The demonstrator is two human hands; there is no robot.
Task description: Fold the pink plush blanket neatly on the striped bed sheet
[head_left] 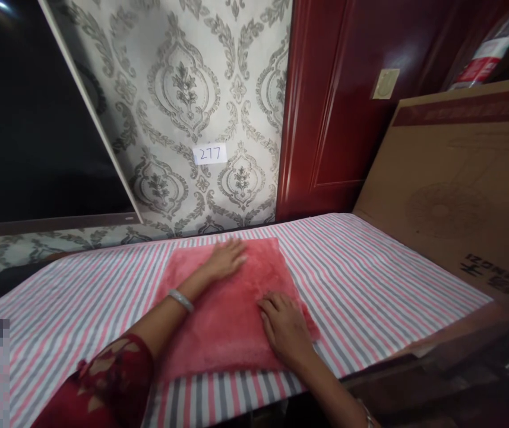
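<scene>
A pink fluffy towel (231, 309), folded into a rough square, lies flat on a striped cloth (370, 285) that covers a table. My left hand (226, 259) rests palm down on the towel's far edge, fingers spread; a silver bracelet sits on that wrist. My right hand (284, 324) presses on the towel's right side near its near corner, fingers flat against the fabric. Neither hand grips anything.
A large cardboard box (459, 190) leans along the table's right side. Behind the table are patterned wallpaper with a paper label "277" (210, 154), a dark screen (27, 113) at the left and a red wooden door (338, 107).
</scene>
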